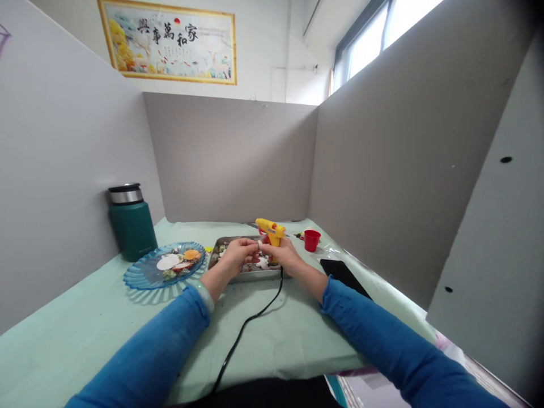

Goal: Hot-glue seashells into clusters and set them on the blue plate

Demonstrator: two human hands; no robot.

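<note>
Over a metal tray (243, 277) of shells and small stones, my two hands meet at the fingertips. My right hand (287, 255) is wrapped round the handle of a yellow hot glue gun (272, 228), whose nozzle points left and away from me. Its black cord (250, 318) runs down over the table to the front edge. My left hand (238, 256) is closed in a pinch beside the gun's handle. Something small and pale shows between the fingertips of both hands, too small to name. White pieces lie in the tray under the hands.
A blue glass plate (138, 277) with shells lies left of the tray, near a green thermos bottle (132, 226). To the right are a red cup (311, 241) and a black phone (343, 276). Grey partitions (233, 158) enclose the green-covered table (272, 340).
</note>
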